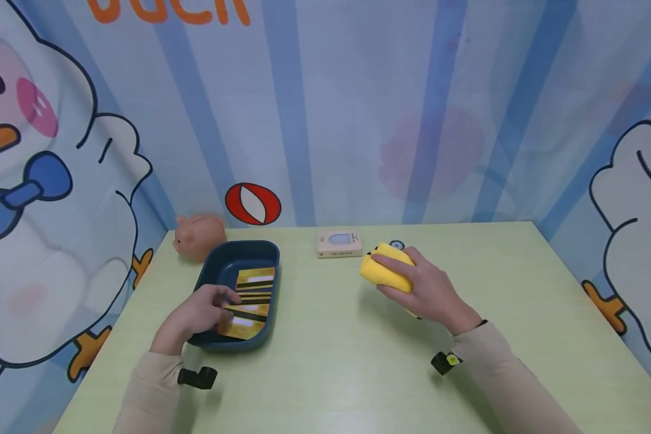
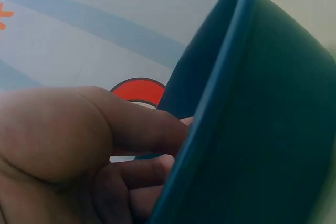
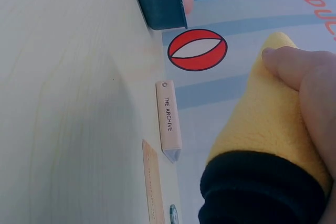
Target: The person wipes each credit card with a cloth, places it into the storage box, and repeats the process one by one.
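Observation:
My left hand (image 1: 208, 307) reaches over the near left rim of a dark blue tub (image 1: 275, 301); its fingers are loosely bent just above or against several gold cards with black stripes (image 1: 254, 309). Whether the fingertips touch a card is hidden: in the left wrist view the tub's wall (image 2: 262, 108) covers them. Off the table, my right hand (image 1: 431, 289) grips a yellow, fuzzy, soft thing (image 1: 385, 271). A thick black band (image 3: 262, 182) runs around it in the right wrist view, and its exact kind does not show.
Behind the tub stands a pink piggy bank (image 1: 199, 236). A pale pink box (image 1: 339, 245) lettered "THE ARCHIVE" lies at the table's back edge. Near it are a tan strip (image 3: 153, 182) and a small round object (image 1: 397, 244). A printed cloth wall (image 1: 347, 108) rises behind the table.

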Action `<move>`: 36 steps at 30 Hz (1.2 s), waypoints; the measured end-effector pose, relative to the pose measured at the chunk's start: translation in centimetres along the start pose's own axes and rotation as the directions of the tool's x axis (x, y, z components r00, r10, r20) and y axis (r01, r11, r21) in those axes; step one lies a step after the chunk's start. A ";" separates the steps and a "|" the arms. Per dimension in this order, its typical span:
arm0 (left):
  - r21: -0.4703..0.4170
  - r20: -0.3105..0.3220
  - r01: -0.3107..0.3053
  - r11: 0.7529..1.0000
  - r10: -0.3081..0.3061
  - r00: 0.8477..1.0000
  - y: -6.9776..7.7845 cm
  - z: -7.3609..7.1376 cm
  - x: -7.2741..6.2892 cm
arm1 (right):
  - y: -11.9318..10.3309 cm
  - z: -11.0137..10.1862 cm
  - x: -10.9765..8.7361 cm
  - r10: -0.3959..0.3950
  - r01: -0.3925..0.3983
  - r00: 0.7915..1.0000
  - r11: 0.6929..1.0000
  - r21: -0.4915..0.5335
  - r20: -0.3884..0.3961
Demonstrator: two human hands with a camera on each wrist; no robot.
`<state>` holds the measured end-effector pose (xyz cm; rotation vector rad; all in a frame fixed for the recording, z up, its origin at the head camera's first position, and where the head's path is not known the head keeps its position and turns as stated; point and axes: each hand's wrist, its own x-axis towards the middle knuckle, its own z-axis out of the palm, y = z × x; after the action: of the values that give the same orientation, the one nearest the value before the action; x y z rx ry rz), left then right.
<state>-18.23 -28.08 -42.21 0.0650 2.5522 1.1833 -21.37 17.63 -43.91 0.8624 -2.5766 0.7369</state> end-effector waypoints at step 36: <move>0.341 -0.043 -0.072 0.937 0.092 0.995 2.3 1.1 0.0 | 0.1 -0.9 -0.1 0.020 -0.020 1.000 1.000 -0.013 -0.006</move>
<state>-18.11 -25.78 -41.19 0.2222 2.8038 0.7677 -21.22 18.26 -43.31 0.8299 -2.5859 0.7259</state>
